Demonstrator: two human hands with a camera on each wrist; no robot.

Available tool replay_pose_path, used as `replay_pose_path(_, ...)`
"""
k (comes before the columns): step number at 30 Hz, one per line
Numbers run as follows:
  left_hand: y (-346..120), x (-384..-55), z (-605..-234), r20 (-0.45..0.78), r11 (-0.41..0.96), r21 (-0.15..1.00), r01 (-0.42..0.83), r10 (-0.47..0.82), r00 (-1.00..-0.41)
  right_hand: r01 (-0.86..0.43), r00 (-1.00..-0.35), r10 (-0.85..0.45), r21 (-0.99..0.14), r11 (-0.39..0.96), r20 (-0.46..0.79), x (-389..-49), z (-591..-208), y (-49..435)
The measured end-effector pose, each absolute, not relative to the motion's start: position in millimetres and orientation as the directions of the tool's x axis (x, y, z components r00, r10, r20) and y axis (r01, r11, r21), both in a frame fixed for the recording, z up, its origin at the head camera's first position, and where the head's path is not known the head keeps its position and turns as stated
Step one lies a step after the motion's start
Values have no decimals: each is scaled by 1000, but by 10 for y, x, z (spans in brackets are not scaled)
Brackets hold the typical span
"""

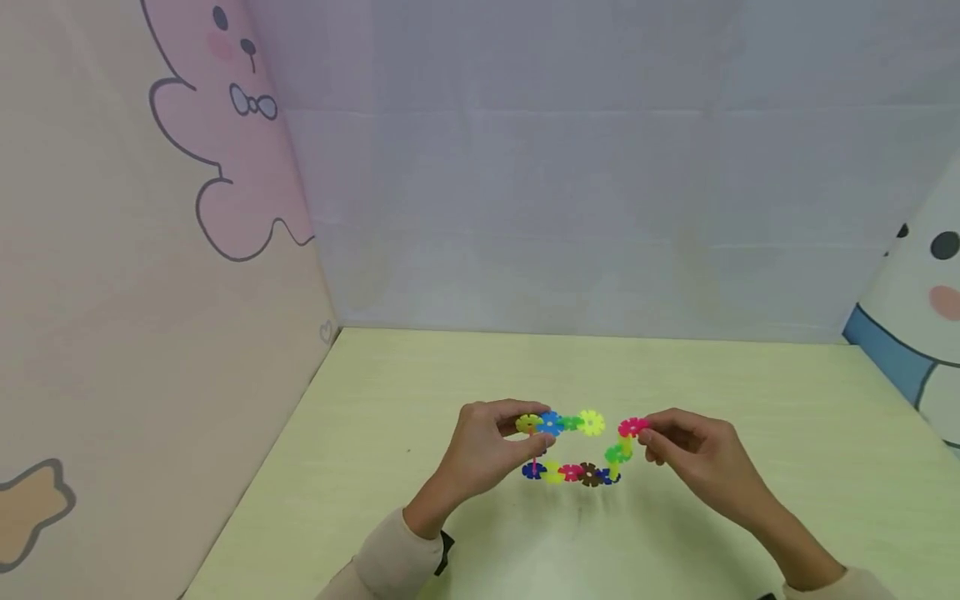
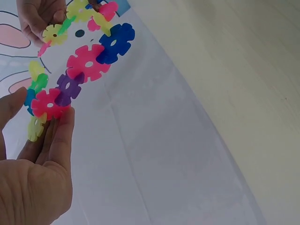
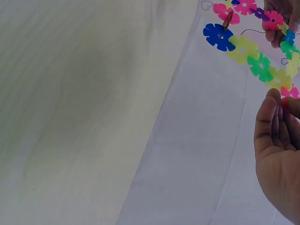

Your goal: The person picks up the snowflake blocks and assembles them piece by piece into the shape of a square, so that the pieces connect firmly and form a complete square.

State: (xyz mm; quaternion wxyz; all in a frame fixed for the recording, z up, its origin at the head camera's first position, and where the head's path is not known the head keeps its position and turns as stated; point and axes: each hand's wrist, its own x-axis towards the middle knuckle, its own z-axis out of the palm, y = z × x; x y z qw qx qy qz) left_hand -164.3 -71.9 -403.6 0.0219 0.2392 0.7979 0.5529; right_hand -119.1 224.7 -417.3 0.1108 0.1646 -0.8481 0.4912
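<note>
A chain of interlocking flower-shaped plastic discs (image 1: 588, 477) in many colours bends into an open loop, raised above the table. My left hand (image 1: 480, 446) pinches it at the left, thumb and fingers on the blue (image 1: 546, 425) and yellow discs. From there a short row runs right to a light yellow disc (image 1: 592, 417), one free end. The right hand (image 1: 708, 462) pinches the pink disc (image 1: 632, 426) at the other end, across a small gap. In the right wrist view, a green disc (image 3: 258, 62) and yellow discs lead up from that pinch. The fingers partly hide the pinched discs.
Below the hands spreads a pale yellow-green table (image 1: 405, 375). A plain light cloth wall (image 1: 585, 208) stands behind it. Cartoon-printed panels rise at the left (image 1: 187, 358) and right (image 1: 900, 333).
</note>
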Motion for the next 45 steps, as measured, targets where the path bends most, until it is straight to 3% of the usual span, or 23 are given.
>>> replay_pose_path(16,-700,-1634,-4016,159,342,877,337,456,-876,-574,-791,-240,-547,609,563,-1180,-4110,2089)
replay_pose_path(35,-632,-1562,-4068,174,370,845,385,491,-854,-641,-734,-330,-446,625,593,-1148,-4105,2055)
replay_pose_path(39,-636,-1590,-4079,145,340,875,345,495,-857,-617,-763,-320,-485,619,562,-1141,-4099,2063)
replay_pose_path(45,-691,-1731,-4114,63,256,945,202,465,-883,-450,-893,-265,-698,557,365,-1207,-4084,2123)
